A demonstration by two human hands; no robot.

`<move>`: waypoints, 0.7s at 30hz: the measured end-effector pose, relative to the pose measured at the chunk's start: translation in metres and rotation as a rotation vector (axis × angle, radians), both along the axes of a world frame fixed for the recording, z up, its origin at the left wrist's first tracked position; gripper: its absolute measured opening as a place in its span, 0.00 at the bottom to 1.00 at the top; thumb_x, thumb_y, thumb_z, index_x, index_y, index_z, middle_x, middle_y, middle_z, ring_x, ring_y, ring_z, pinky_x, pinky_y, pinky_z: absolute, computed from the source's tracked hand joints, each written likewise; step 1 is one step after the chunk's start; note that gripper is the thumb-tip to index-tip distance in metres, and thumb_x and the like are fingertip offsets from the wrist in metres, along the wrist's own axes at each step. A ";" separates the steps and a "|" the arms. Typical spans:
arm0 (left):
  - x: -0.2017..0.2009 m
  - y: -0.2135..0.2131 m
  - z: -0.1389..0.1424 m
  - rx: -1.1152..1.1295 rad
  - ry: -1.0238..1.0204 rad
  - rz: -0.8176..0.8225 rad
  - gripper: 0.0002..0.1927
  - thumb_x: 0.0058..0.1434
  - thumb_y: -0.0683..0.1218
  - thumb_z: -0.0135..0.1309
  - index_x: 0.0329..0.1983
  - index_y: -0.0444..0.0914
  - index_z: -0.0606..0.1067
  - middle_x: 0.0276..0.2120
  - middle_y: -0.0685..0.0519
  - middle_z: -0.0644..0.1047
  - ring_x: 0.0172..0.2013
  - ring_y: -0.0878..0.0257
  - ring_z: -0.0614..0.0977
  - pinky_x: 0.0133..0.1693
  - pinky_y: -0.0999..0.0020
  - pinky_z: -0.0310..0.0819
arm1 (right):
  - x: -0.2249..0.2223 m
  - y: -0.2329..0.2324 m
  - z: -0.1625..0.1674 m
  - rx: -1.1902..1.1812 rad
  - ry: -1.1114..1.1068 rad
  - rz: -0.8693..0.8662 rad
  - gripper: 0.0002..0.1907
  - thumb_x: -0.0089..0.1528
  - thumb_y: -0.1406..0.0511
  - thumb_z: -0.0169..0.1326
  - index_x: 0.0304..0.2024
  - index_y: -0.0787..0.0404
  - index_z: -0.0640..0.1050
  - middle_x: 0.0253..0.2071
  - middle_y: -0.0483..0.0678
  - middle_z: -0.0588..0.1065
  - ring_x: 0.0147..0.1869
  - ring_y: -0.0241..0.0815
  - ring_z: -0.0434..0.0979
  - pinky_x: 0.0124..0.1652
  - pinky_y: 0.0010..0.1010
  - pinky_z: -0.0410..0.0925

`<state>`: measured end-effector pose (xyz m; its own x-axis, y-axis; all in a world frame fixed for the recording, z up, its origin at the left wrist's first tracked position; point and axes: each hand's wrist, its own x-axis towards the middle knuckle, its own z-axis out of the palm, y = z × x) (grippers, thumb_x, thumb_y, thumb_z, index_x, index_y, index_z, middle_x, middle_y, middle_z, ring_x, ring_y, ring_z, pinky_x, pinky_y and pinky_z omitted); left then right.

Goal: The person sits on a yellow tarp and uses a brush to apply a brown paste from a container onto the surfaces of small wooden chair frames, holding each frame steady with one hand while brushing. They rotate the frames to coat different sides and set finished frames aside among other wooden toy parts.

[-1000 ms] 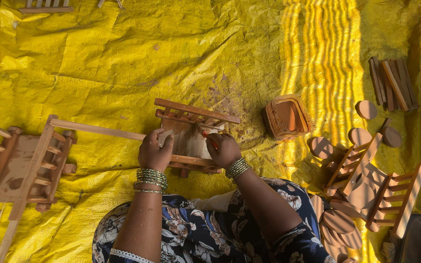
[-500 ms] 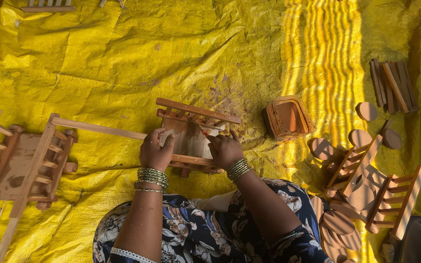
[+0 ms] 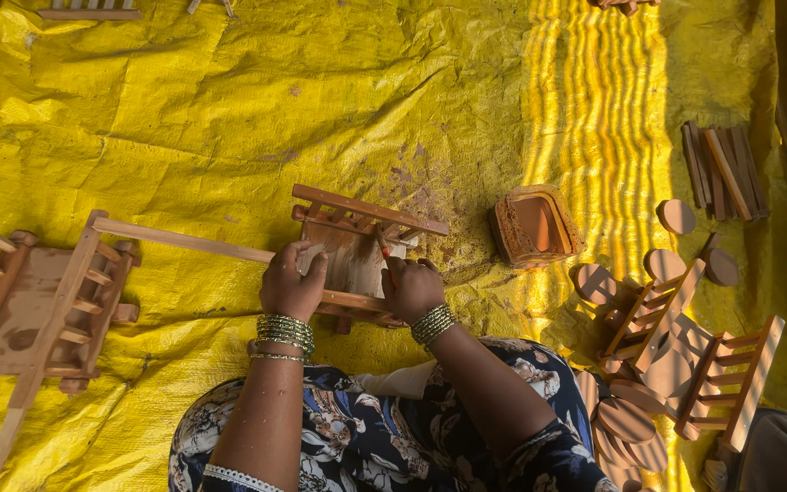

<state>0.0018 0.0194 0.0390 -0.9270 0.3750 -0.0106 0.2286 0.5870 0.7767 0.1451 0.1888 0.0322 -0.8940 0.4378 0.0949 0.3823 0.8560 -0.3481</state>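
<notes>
Small wooden cart frame (image 3: 357, 260) on yellow tarp (image 3: 229, 118), in front of lap | left hand (image 3: 291, 287) clamps frame's near rail, steadying it | right hand (image 3: 409, 287) pinches thin red-tipped stick (image 3: 382, 248) over frame bed | tray (image 3: 535, 226) right of frame

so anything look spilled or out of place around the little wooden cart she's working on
Yes: dark brownish smears and specks stain the yellow sheet just beyond the small wooden cart under both hands, like spilled stain or dust. Nothing else looks broken or tipped.
</notes>
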 end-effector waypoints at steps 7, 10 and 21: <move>0.001 0.002 0.001 -0.080 -0.014 0.019 0.21 0.59 0.59 0.59 0.51 0.45 0.79 0.53 0.50 0.80 0.53 0.49 0.81 0.51 0.52 0.75 | 0.000 0.000 0.005 0.037 0.160 0.008 0.14 0.66 0.61 0.49 0.47 0.62 0.78 0.27 0.56 0.79 0.29 0.57 0.79 0.56 0.51 0.68; 0.001 0.000 0.002 -0.075 0.016 0.003 0.22 0.59 0.59 0.59 0.52 0.44 0.79 0.53 0.50 0.81 0.53 0.49 0.81 0.51 0.52 0.75 | -0.008 0.001 0.003 0.004 0.064 0.005 0.13 0.66 0.60 0.50 0.45 0.60 0.79 0.28 0.55 0.79 0.31 0.57 0.79 0.57 0.50 0.68; 0.000 -0.004 0.002 -0.032 0.024 -0.013 0.21 0.59 0.58 0.59 0.51 0.43 0.78 0.51 0.49 0.81 0.52 0.50 0.81 0.50 0.52 0.75 | -0.004 0.008 -0.007 -0.084 0.014 0.020 0.18 0.66 0.58 0.52 0.54 0.58 0.77 0.32 0.55 0.79 0.33 0.59 0.79 0.36 0.50 0.73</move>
<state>0.0016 0.0159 0.0411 -0.9222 0.3868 -0.0012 0.2544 0.6086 0.7516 0.1409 0.1972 0.0247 -0.9014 0.4272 0.0711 0.3602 0.8307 -0.4246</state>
